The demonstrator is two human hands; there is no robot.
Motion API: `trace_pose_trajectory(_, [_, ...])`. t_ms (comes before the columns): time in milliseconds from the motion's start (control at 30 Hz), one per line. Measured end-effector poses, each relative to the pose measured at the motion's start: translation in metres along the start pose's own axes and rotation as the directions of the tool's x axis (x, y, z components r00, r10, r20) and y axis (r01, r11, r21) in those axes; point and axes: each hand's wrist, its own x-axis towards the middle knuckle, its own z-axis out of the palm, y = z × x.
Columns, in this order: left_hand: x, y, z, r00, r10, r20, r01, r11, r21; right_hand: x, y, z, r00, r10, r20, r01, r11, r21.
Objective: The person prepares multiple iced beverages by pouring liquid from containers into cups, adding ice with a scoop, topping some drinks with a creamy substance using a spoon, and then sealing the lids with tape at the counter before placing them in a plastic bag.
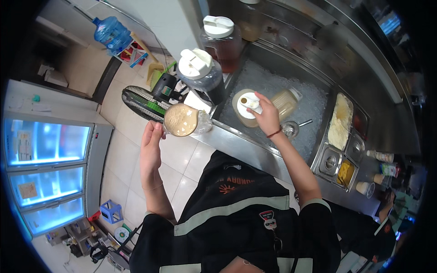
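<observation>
My left hand (152, 136) grips the handle side of a clear measuring jug (181, 120) full of a pale tan liquid with foam on part of its surface. The jug is held above the left front edge of the steel counter. My right hand (265, 114) is on the white lid (248, 104) of a plastic pitcher standing in the ice well (309, 119); the lid's round spout opening shows. Beside it a second pitcher (285, 102) of yellowish liquid lies on the ice. Near my right wrist, a clear cup-like vessel (291, 129) with a metal handle rests on the ice.
Two white-lidded pitchers, one with dark liquid (208, 82) and one with reddish liquid (223, 47), stand left of the well. Steel topping pans (329, 162) line its right side. A floor fan (146, 102) is at left. Another person (365, 228) is at the lower right.
</observation>
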Motion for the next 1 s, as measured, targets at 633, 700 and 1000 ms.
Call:
trace_pose_trajectory(633, [0.022,-0.006,-0.020,0.995,-0.098,0.005,0.068,0.721,0.690,-0.005,0.033,0.073,0.867,-0.185,0.462,0.429,0.747,-0.507])
trace_pose_trajectory(700, [0.025,-0.005,-0.020,0.997,-0.074,0.013,0.042,0.687,0.725,0.003,0.028,0.072,0.828,-0.118,0.548,0.435,0.753,-0.495])
trace_pose_trajectory(1000, [0.039,0.029,0.010,0.992,-0.102,0.079,-0.022,0.473,0.881,0.021,-0.009,0.060,0.744,-0.030,0.668,0.379,0.841,-0.385])
